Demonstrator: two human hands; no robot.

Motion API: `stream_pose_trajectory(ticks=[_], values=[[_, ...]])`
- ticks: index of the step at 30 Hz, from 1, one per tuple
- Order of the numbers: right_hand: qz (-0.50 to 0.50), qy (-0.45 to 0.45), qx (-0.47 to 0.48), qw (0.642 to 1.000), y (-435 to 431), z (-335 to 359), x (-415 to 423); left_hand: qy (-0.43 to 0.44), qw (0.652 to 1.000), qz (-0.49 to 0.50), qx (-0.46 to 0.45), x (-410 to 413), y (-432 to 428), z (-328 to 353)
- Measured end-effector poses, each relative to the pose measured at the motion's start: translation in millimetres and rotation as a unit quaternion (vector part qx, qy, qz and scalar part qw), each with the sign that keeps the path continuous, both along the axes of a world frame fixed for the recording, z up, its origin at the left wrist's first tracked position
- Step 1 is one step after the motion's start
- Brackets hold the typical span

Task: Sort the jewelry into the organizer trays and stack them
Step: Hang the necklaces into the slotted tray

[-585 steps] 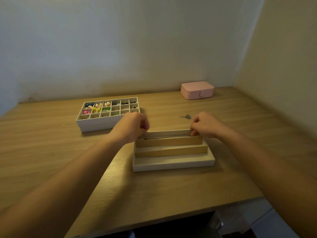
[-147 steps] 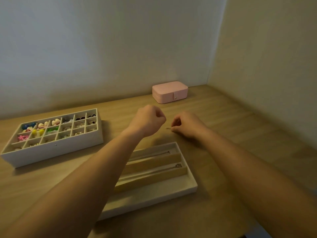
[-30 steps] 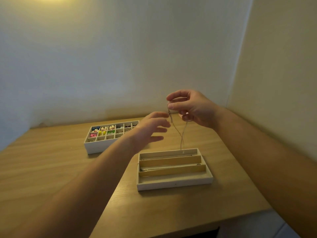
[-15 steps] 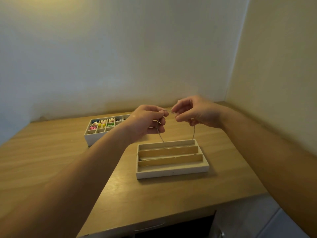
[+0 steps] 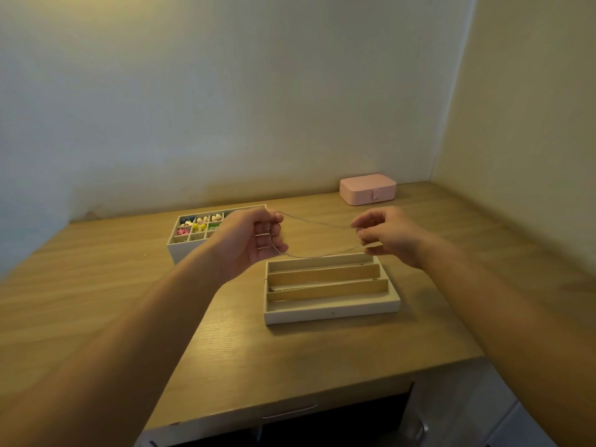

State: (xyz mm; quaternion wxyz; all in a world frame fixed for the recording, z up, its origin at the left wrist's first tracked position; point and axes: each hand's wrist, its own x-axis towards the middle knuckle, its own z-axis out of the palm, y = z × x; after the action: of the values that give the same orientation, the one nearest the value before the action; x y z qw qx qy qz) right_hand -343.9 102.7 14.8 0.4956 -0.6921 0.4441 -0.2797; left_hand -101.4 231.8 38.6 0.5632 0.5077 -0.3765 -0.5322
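A thin necklace chain [image 5: 317, 223] hangs in the air above the far edge of the slotted tray [image 5: 332, 313], stretched between both hands. Its long axis runs left to right, roughly in line with the tray's slots. It is doubled: the upper strand runs almost taut from hand to hand, and the lower strand sags in a shallow curve just over the tray's far rim.

The left hand [image 5: 253, 245] is over the tray's far left corner, palm turned inward and fingers curled. Its thumb and forefinger pinch the chain's left end, and the lower strand passes by its curled fingers. The right hand [image 5: 388, 235] is over the far right corner. Its thumb and forefinger pinch the other end, with the remaining fingers loosely bent.

The slotted tray sits flat on the bench [image 5: 96, 285], its three long slots lying left to right. A fine chain lies in the middle slot. The grid tray [image 5: 180, 251], with small coloured pieces in its cells, stands beyond and left of the slotted tray, partly hidden by the left hand. A closed pink box [image 5: 367, 188] sits well beyond it to the right, near the wall.
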Motion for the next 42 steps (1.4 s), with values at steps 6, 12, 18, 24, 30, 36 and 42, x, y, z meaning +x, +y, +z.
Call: stream_pose_trajectory(ticks=[6, 12, 18, 24, 30, 36, 42], values=[[-0.045, -0.06, 0.062, 0.995, 0.0, -7.8, -4.8, -0.025, 0.998, 0.049, -0.004, 12.2, 6.3, -11.1], [-0.053, -0.201, 0.144, 0.967, -1.6, -10.0, -10.5, -0.06, 0.995, 0.085, 0.009, 13.7, 11.4, -22.5], [-0.029, -0.138, 0.124, 0.982, -1.2, -17.5, -25.9, -0.16, 0.98, 0.108, 0.045, 9.1, 17.4, -48.3], [0.003, -0.009, 0.1, 0.995, 4.4, -30.9, -37.0, -0.384, 0.918, 0.082, 0.046, 3.3, 17.3, -73.5], [0.034, 0.14, 0.008, 0.99, 10.7, -35.9, -33.0, -0.535, 0.844, 0.037, 0.036, 1.1, 15.6, -77.8], [0.049, 0.239, -0.059, 0.968, 9.1, -33.9, -26.4, -0.63, 0.776, -0.011, 0.024, -2.0, 15.0, -73.7], [0.059, 0.31, -0.118, 0.942, 10.7, -34.7, -22.8, -0.703, 0.71, -0.042, 0.017, -6.0, 12.7, -74.2]])
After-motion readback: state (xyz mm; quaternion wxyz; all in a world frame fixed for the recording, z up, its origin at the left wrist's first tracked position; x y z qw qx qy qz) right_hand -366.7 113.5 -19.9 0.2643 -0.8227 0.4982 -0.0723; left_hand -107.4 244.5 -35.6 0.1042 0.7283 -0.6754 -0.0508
